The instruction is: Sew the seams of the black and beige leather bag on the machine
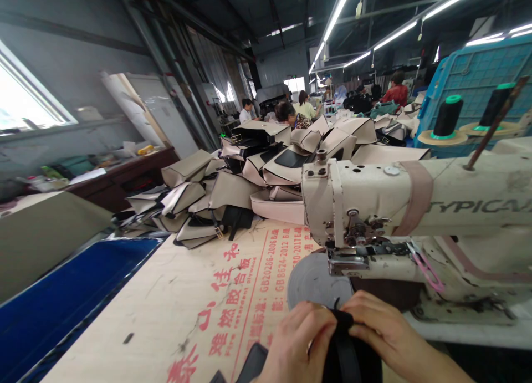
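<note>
Both hands pinch the upper edge of a black piece [353, 355] that looks like a bag part with a strap, low in the head view. My left hand [297, 338] is closed on its left side, thumb and fingers pressed together. On the right side of the same edge, my right hand [378, 322] is closed too. A short dark end sticks up between the hands. Just beyond them lies a grey disc [318, 280] under the arm of a sewing machine [374, 205]. The lower part of the black piece runs out of view.
Beige bags [233, 192] with black trim are heaped at the back of the plywood table [166, 305]. Pink-handled snips [428, 269] hang on the machine. Black thread cones [448, 117] stand at right. A blue bin [83, 305] is at left. Several people sit farther back.
</note>
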Action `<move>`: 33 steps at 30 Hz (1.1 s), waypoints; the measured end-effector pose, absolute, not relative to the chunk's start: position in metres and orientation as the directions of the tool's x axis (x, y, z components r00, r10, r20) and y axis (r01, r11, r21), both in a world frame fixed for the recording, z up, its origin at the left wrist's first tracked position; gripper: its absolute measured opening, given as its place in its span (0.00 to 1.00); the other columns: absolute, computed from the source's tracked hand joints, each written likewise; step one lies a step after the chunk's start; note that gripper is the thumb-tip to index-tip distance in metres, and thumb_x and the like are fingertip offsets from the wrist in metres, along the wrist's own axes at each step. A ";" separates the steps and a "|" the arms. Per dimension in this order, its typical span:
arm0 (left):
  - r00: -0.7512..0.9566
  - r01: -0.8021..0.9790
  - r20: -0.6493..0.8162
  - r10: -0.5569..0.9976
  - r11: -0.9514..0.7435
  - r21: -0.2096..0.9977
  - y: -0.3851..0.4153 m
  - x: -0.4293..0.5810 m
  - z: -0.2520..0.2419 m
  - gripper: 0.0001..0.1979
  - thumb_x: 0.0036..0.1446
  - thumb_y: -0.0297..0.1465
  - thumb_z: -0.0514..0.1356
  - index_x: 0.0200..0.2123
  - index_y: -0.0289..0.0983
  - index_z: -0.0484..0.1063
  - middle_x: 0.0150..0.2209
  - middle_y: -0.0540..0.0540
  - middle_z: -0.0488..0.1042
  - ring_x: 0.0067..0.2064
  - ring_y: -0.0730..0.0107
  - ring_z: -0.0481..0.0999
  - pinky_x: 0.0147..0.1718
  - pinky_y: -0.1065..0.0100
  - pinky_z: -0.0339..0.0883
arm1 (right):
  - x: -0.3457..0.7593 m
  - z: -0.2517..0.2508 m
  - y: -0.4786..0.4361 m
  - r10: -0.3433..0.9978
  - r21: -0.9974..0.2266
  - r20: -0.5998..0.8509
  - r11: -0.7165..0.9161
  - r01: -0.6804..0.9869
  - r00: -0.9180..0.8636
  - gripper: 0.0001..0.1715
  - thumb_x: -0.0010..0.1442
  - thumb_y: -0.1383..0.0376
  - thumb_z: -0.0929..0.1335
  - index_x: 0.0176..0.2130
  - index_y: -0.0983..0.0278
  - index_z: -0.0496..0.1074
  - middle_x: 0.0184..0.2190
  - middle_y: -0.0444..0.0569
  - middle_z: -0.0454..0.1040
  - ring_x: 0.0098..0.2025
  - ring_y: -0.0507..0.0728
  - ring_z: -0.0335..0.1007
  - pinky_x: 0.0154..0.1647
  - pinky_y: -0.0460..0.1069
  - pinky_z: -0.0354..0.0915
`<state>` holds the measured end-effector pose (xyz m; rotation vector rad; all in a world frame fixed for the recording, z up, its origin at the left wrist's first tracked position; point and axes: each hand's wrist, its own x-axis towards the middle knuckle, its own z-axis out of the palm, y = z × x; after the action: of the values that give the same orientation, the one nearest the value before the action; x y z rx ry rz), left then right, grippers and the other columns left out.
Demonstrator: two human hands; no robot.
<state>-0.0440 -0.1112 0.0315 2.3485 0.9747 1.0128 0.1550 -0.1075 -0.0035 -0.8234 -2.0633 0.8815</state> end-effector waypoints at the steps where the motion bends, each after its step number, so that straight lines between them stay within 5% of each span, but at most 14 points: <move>1: 0.527 0.437 0.456 0.717 -0.689 0.578 -0.110 -0.044 0.032 0.10 0.58 0.21 0.51 0.40 0.38 0.65 0.34 0.47 0.70 0.35 0.72 0.70 0.34 0.73 0.66 | 0.155 -0.004 -0.107 0.768 -0.785 0.370 0.559 0.267 -0.522 0.10 0.64 0.62 0.59 0.40 0.64 0.66 0.37 0.48 0.68 0.41 0.52 0.63 0.43 0.47 0.63; 10: 0.635 0.512 0.364 0.681 -0.724 0.462 -0.106 -0.054 0.023 0.20 0.61 0.22 0.46 0.55 0.39 0.60 0.38 0.44 0.69 0.39 0.70 0.70 0.37 0.70 0.69 | 0.151 -0.006 -0.103 0.795 -0.739 0.394 0.573 0.355 -0.462 0.09 0.63 0.64 0.60 0.34 0.65 0.67 0.32 0.46 0.69 0.36 0.51 0.65 0.39 0.45 0.63; 15: 0.651 0.544 0.309 0.694 -0.710 0.447 -0.097 -0.049 0.024 0.15 0.61 0.22 0.47 0.49 0.36 0.64 0.40 0.44 0.70 0.40 0.68 0.70 0.41 0.67 0.69 | 0.151 -0.021 -0.101 0.831 -0.716 0.401 0.547 0.434 -0.386 0.07 0.62 0.64 0.62 0.34 0.64 0.67 0.30 0.45 0.69 0.35 0.50 0.66 0.36 0.43 0.64; 18: 0.615 0.542 0.307 0.727 -0.672 0.504 -0.093 -0.046 0.025 0.13 0.61 0.22 0.46 0.45 0.35 0.66 0.40 0.45 0.71 0.41 0.68 0.70 0.42 0.67 0.68 | 0.151 -0.030 -0.101 0.855 -0.680 0.406 0.519 0.518 -0.324 0.11 0.61 0.64 0.63 0.44 0.62 0.65 0.38 0.47 0.69 0.39 0.51 0.66 0.40 0.44 0.66; 21: 0.580 0.551 0.267 0.770 -0.612 0.568 -0.092 -0.044 0.024 0.11 0.61 0.22 0.46 0.41 0.35 0.66 0.37 0.46 0.70 0.40 0.68 0.70 0.40 0.67 0.68 | 0.152 -0.033 -0.102 0.778 -0.543 0.419 0.628 0.558 -0.468 0.18 0.63 0.67 0.59 0.53 0.61 0.59 0.44 0.50 0.66 0.43 0.54 0.64 0.46 0.49 0.64; 24: 0.543 0.581 0.232 0.807 -0.561 0.589 -0.092 -0.043 0.024 0.09 0.60 0.22 0.48 0.39 0.35 0.66 0.35 0.45 0.69 0.39 0.67 0.69 0.37 0.67 0.68 | 0.152 -0.030 -0.100 0.736 -0.483 0.420 0.677 0.556 -0.531 0.16 0.64 0.69 0.57 0.50 0.63 0.62 0.40 0.51 0.67 0.41 0.55 0.63 0.42 0.51 0.64; 33: 0.616 0.588 0.271 0.740 -0.660 0.467 -0.085 -0.043 0.017 0.07 0.62 0.25 0.48 0.38 0.36 0.65 0.35 0.47 0.68 0.38 0.67 0.66 0.36 0.67 0.64 | 0.148 -0.015 -0.099 0.833 -0.675 0.309 0.532 0.512 -0.458 0.10 0.64 0.69 0.58 0.42 0.62 0.64 0.38 0.47 0.65 0.42 0.54 0.60 0.42 0.50 0.60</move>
<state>-0.0425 -0.0852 0.0167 2.5104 1.0687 0.6400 0.1484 -0.0989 -0.0148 -1.0852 -2.1454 0.6664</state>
